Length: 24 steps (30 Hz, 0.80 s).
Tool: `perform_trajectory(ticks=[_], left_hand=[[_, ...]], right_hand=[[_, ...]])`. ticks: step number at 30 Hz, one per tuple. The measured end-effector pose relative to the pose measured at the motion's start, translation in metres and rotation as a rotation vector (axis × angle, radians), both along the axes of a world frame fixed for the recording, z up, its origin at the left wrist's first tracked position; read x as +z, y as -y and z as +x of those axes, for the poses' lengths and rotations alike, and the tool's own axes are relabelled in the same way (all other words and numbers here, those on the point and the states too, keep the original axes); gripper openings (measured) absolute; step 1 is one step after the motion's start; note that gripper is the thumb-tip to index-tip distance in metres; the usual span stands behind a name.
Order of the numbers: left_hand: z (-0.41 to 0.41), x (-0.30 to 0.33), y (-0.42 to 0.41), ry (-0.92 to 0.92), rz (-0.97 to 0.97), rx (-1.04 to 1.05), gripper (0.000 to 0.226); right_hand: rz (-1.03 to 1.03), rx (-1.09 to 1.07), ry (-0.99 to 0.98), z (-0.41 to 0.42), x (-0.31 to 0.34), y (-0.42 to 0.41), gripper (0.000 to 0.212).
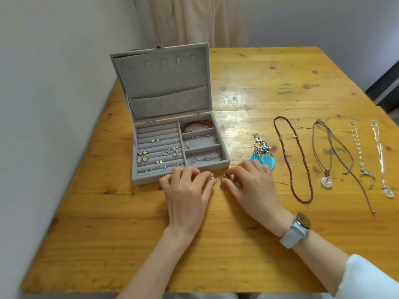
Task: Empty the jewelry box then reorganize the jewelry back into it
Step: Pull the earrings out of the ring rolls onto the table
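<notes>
Left hand (185,188): lying on the table (108,244) just near of the box (181,171), fingertips pinching a small silver earring (211,176). Risk: the piece is tiny and could be slipping out and rolling on the glossy wood.

Right hand (250,186): lying beside the left, watch (299,226) on the wrist, fingertips pinching a second small earring (223,175). The two pieces are sitting close together; they could be snagging on each other as they come apart.

Box: standing open at left, lid (164,83) raised at the far side. Ring rolls (155,147) at left are already carrying several studs and drops; the three right compartments are holding a red bracelet (196,125), a silver bangle (198,140) and a chain (205,158). Risk: a hand reaching for the near rolls could be knocking seated studs loose.

Feather earrings (262,155): lying just right of the box, partly behind the right hand's fingers. Risk: the hooks look interlocked and may be tangling.

Necklaces, further right, well apart from the box: a red bead strand (300,169), a cord pendant (326,181), two silver chains (362,158). Judgement: refilling is partway done; these are still waiting. Risk: the crossed cords could be knotting when lifted; the far-right chain is lying near the table edge.
</notes>
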State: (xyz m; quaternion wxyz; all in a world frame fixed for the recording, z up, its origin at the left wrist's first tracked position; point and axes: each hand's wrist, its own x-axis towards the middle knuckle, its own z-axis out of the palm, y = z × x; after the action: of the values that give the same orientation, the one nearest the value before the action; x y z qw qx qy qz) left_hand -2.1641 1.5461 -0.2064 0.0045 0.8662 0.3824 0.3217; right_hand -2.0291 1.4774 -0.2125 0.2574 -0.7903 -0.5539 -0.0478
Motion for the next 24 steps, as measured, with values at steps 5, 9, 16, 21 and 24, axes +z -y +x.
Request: perform_trajectory(ticks=[5,9,16,21,24], left_hand=[[0.001,-0.001,0.001,-0.028,0.025,0.035,0.023],[-0.001,-0.002,0.003,-0.032,0.028,0.048,0.021],[0.001,-0.003,0.002,-0.053,0.028,-0.006,0.019],[-0.002,-0.002,0.003,0.014,-0.026,-0.008,0.021],[-0.011,0.009,-0.005,0.067,-0.032,-0.032,0.021]], right_hand=[[0.019,0.016,0.012,0.001,-0.003,0.001,0.034],[0.033,0.068,-0.016,0.002,-0.002,0.007,0.03],[0.012,0.112,-0.011,-0.001,-0.001,0.007,0.029],[0.026,0.125,-0.043,-0.004,0.004,0.008,0.03],[0.075,0.151,-0.083,-0.009,0.014,0.001,0.029]])
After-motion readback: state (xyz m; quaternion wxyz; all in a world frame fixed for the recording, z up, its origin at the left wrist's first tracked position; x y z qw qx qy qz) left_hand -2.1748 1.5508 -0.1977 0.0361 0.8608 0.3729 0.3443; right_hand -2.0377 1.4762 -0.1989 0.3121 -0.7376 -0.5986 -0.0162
